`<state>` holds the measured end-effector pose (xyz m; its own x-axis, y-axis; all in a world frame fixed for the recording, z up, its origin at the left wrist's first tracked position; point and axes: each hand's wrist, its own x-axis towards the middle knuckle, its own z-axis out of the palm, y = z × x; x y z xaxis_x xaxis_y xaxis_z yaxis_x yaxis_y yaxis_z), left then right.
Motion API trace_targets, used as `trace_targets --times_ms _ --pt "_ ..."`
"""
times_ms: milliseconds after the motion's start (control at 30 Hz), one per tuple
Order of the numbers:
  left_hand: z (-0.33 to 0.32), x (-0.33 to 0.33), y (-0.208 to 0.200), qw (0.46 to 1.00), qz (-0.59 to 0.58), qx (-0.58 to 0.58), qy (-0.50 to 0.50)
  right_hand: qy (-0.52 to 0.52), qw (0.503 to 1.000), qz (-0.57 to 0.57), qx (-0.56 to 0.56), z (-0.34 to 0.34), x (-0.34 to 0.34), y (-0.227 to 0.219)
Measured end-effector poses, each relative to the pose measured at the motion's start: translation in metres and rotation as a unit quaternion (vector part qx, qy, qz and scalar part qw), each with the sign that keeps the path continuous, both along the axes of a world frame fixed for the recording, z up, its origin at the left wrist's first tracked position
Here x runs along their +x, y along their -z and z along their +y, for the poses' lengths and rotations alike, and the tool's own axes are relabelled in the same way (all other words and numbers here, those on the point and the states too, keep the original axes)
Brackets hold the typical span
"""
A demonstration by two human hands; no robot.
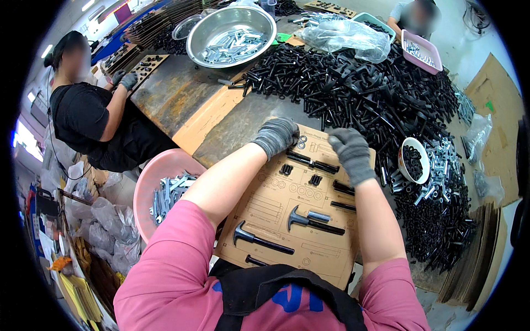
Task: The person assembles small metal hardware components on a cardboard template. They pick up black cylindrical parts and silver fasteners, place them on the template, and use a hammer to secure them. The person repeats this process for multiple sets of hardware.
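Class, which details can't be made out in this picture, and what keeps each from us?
All in the head view:
1. Whether the left hand pinches anything: its own glove hides the fingertips.
2. Whether the right hand holds anything: its back hides the palm.
3. Part of the pink basin: behind the left arm.
4. Labels on the cardboard sheet: too small.

A gap existed between the left hand [277,138] and the right hand [351,153] above the cardboard panel [265,207]. Bare tabletop [243,116] provided passage from the left hand toward the steel bowl [212,33]. The black bolt pile [342,77] obstructed reach beyond the right hand; the pink tub [144,193] flanked the left arm [232,171].
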<state>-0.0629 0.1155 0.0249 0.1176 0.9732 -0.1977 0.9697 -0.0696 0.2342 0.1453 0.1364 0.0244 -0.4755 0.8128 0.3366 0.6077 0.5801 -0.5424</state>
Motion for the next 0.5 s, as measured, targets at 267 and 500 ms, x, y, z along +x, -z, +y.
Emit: trace_targets --times_ms 267,500 --pt "-0.083 -0.039 -0.018 0.943 -0.243 0.190 -0.124 0.074 0.995 0.047 0.053 -0.112 0.127 0.014" --pt "-0.213 -0.056 0.008 0.927 -0.272 0.121 -0.226 0.059 0.998 0.012 0.016 -0.168 0.134 0.020"
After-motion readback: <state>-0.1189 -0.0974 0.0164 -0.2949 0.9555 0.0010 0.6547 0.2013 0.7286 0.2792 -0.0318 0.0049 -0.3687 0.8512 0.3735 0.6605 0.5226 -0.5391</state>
